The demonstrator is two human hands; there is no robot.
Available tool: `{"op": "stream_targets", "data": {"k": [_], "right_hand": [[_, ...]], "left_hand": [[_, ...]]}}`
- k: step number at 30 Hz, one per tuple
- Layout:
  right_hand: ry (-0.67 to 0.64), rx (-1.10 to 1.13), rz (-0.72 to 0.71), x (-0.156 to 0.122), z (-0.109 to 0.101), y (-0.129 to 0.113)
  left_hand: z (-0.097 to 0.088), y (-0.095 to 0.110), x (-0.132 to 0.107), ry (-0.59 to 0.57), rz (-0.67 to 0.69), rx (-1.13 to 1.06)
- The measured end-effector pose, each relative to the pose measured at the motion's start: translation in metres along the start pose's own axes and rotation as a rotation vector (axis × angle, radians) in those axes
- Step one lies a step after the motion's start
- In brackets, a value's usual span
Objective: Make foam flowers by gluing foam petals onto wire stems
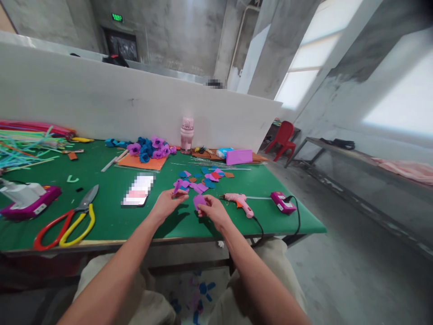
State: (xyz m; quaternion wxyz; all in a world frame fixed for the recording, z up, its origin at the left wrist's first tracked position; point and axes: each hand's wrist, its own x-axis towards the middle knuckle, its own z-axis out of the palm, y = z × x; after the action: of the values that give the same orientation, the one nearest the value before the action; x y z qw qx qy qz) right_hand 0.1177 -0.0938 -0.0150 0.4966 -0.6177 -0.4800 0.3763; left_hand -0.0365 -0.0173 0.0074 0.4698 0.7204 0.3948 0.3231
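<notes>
Bare forearms (262,275) closest, in front of glue gun (238,200) and to its left, over green worktop (111,221). Pinched by nearly closed right hand (213,211), just left of glue gun: flat purple piece (199,201). Farther left of it, held by half-curled left hand (166,205): curled purple piece (177,185). Behind glue gun and leftward: scattered cutouts (202,188), then upright pink bottle (187,135), contents impossible to tell.

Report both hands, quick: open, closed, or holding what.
Left hand: closed, holding a narrow purple piece.
Right hand: closed, holding a broader purple piece.
</notes>
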Motion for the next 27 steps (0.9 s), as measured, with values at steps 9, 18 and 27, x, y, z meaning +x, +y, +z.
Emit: {"op": "stream_targets", "data": {"k": [9, 18, 27], "right_hand": [[0.179, 0.047, -0.03, -0.034, -0.025, -0.011], [0.303, -0.749, 0.211, -0.027, -0.156, 0.017], [0.259, -0.505, 0.249, -0.014, -0.148, 0.024]], "left_hand": [[0.014, 0.011, -0.014, -0.095, -0.009, 0.008], [0.014, -0.007, -0.004, -0.137, 0.009, 0.243], [0.01, -0.007, -0.004, -0.088, -0.039, 0.362]]}}
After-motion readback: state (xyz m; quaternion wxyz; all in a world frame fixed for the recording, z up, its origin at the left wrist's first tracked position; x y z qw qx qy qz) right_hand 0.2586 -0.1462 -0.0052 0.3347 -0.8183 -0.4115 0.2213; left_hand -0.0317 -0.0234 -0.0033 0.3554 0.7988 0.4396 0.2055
